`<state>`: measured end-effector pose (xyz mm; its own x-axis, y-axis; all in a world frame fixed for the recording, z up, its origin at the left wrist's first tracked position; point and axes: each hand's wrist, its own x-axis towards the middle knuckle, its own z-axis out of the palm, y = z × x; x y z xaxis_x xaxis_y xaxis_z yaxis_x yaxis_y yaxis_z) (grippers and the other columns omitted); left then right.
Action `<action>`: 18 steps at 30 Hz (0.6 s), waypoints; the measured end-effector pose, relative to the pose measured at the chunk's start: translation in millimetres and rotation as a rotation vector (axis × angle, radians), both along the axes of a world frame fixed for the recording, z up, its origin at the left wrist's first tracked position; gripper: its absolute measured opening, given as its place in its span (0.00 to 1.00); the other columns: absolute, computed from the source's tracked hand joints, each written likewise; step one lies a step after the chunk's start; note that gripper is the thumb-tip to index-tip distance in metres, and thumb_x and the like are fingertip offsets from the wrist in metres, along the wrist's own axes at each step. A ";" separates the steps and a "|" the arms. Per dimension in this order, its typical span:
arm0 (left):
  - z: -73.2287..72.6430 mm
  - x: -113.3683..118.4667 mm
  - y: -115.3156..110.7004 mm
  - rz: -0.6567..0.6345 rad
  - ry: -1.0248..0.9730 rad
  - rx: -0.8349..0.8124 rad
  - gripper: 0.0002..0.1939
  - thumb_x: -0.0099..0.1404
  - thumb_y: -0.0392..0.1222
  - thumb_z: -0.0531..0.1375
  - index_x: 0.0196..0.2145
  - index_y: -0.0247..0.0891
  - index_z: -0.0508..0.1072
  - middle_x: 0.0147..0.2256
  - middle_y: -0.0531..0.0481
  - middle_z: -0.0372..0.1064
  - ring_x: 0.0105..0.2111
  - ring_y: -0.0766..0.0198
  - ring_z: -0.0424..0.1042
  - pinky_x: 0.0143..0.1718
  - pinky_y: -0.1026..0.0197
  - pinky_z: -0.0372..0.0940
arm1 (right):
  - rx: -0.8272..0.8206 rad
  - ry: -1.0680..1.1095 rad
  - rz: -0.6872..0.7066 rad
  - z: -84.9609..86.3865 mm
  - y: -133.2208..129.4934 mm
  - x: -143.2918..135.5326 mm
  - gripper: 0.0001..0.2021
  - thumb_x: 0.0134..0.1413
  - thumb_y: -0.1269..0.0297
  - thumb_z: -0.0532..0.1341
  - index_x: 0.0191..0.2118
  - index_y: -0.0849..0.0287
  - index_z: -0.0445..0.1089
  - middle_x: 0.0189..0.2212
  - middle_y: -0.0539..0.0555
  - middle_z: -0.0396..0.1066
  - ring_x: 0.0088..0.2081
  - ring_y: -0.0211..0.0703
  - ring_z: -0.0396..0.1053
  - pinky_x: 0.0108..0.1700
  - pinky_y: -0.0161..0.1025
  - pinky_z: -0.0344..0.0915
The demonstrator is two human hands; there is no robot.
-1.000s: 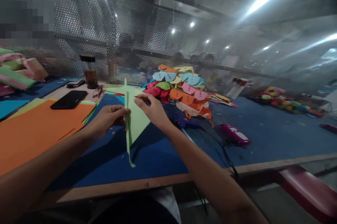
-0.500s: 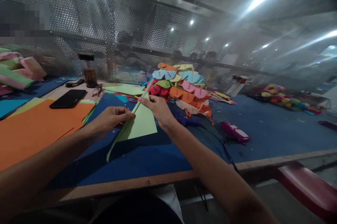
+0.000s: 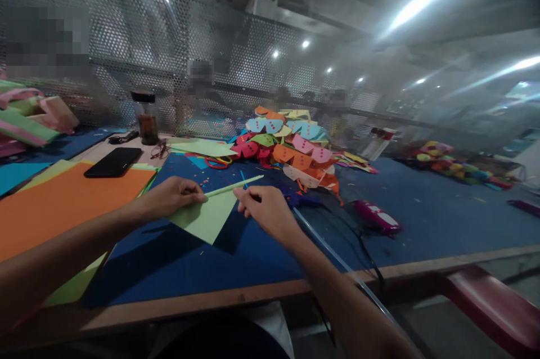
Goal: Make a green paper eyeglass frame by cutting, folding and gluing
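Observation:
My left hand (image 3: pixel 183 194) is closed around a light green paper sheet (image 3: pixel 206 221), pinching it near its far edge. That edge is rolled into a narrow tube, whose end sticks out to the right past my fingers. The loose part of the sheet hangs over the blue tabletop (image 3: pixel 177 274). My right hand (image 3: pixel 265 207) is closed beside the sheet's right side. A long thin, shiny rod (image 3: pixel 337 255) shows on both sides of this hand and slants down to the right beyond the table edge. My right fingers partly hide the grip.
Orange paper sheets (image 3: pixel 63 207) and a black phone (image 3: pixel 113 162) lie left. Behind are a jar (image 3: pixel 146 122), red scissors (image 3: pixel 219 163) and a pile of colourful paper cutouts (image 3: pixel 295 145). A blue glue gun (image 3: pixel 304 200) and purple device (image 3: pixel 377 216) lie right, with a cable.
The green sheet has turned from steeply slanted to nearly level along its rolled edge. My right hand has come off the roll and moved lower right; the thin rod now shows there.

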<state>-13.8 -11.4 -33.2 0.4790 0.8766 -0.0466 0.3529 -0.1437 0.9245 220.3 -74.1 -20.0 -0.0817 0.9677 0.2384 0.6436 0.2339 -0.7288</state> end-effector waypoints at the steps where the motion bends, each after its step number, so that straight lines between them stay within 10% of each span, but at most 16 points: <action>1: -1.9 0.2 -0.6 -0.029 0.007 0.001 0.15 0.49 0.54 0.70 0.23 0.39 0.76 0.19 0.54 0.67 0.19 0.67 0.61 0.19 0.67 0.51 | 0.098 -0.084 -0.066 2.2 -7.3 -1.0 0.23 0.64 0.48 0.58 0.23 0.57 0.74 0.19 0.50 0.70 0.23 0.40 0.67 0.30 0.37 0.57; 5: -7.2 6.3 -7.7 -0.141 0.038 0.048 0.13 0.55 0.52 0.66 0.24 0.40 0.77 0.21 0.55 0.67 0.21 0.66 0.61 0.22 0.67 0.53 | 0.420 -0.384 -0.016 3.6 -16.2 -10.4 0.07 0.64 0.59 0.63 0.41 0.55 0.77 0.40 0.54 0.77 0.45 0.48 0.69 0.46 0.43 0.58; 18: -17.6 -7.4 -3.5 -0.166 0.155 0.158 0.12 0.57 0.52 0.65 0.26 0.42 0.81 0.22 0.53 0.72 0.24 0.64 0.64 0.25 0.67 0.54 | 0.078 -0.485 0.104 -16.6 -2.3 -11.5 0.11 0.64 0.57 0.63 0.33 0.57 0.77 0.35 0.51 0.80 0.38 0.44 0.71 0.42 0.42 0.53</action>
<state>-21.2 -14.9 -50.8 0.6142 0.7891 0.0005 0.4485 -0.3496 0.8226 208.8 -76.3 -36.6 -0.2961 0.9294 0.2205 0.8745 0.3566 -0.3287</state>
